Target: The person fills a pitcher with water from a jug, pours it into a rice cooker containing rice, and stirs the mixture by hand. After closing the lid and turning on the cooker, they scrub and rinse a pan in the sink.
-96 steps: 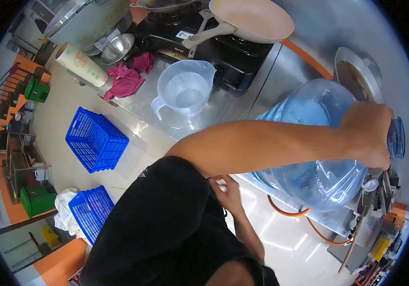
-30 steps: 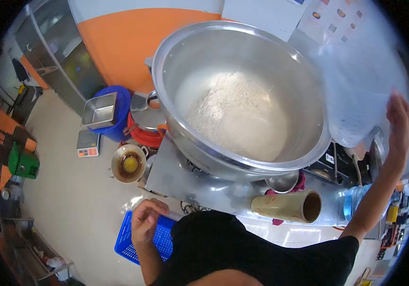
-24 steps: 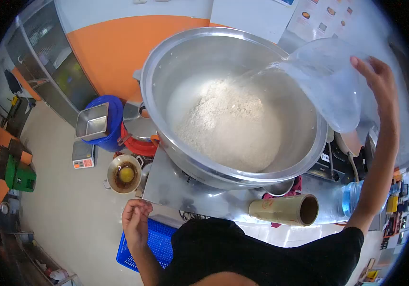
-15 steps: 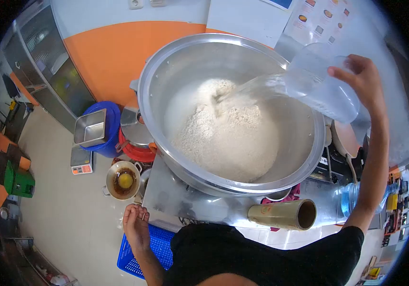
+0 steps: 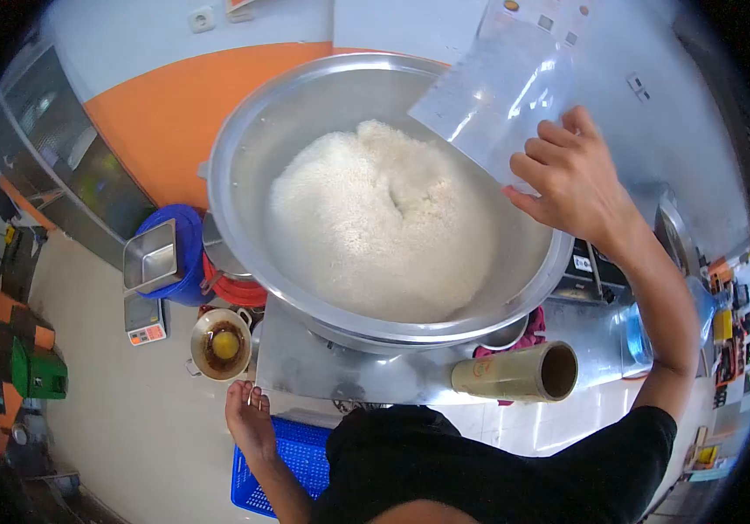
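My right hand [image 5: 567, 175] grips a clear plastic pitcher [image 5: 501, 96] by its side, high over the right rim of a big metal pot [image 5: 257, 131]. The pitcher is steeply tipped with its mouth toward the pot, and no stream of water shows. Inside the pot lies a wide, pale, wet-looking mound [image 5: 349, 218] of flour-like stuff, with a small hollow near its middle. My left hand [image 5: 251, 421] hangs at the front left corner of the steel table [image 5: 375, 371], holding nothing, its fingers loosely bent and a little apart.
A thick roll of plastic wrap [image 5: 514, 372] lies at the table's front edge. Left of the table are a pan with dark liquid [image 5: 203, 354], a scale [image 5: 143, 319], a blue bin [image 5: 187, 236] bearing a steel tray, and a blue basket [image 5: 292, 458] below my left hand.
The water stream from the pitcher has stopped. My right hand has moved left and turned over, tipping the pitcher further. The mound has spread out and looks wetter. My left hand hardly moved.
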Action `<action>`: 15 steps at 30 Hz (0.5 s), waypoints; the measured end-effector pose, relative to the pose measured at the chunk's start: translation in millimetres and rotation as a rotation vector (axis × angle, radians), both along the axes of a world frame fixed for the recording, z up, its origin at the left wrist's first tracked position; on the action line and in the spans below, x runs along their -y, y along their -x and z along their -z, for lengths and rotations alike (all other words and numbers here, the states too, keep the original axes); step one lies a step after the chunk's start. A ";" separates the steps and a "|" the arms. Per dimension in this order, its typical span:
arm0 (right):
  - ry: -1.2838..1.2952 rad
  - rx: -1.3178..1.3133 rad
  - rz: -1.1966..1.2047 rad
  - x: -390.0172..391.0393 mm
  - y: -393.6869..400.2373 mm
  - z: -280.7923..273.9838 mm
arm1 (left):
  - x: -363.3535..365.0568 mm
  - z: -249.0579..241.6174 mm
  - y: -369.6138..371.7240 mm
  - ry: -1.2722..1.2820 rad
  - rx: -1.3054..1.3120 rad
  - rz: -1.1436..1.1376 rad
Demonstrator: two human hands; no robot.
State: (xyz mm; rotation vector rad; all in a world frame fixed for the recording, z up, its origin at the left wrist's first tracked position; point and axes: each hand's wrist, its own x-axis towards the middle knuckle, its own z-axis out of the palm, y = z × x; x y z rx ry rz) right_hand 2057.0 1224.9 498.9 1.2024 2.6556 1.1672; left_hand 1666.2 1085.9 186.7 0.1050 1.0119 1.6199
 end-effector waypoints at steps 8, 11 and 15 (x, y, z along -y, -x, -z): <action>-0.433 -0.388 0.432 117.5 -106.5 -15.4 | -19.5 1.9 -19.3 0.028 -0.059 0.117; -0.515 -1.511 0.570 213.4 -202.9 22.7 | -23.1 -9.0 -28.0 0.014 -0.091 0.146; -0.792 -1.976 0.754 330.7 -244.3 138.5 | -16.9 -23.4 -39.4 0.064 -0.204 0.067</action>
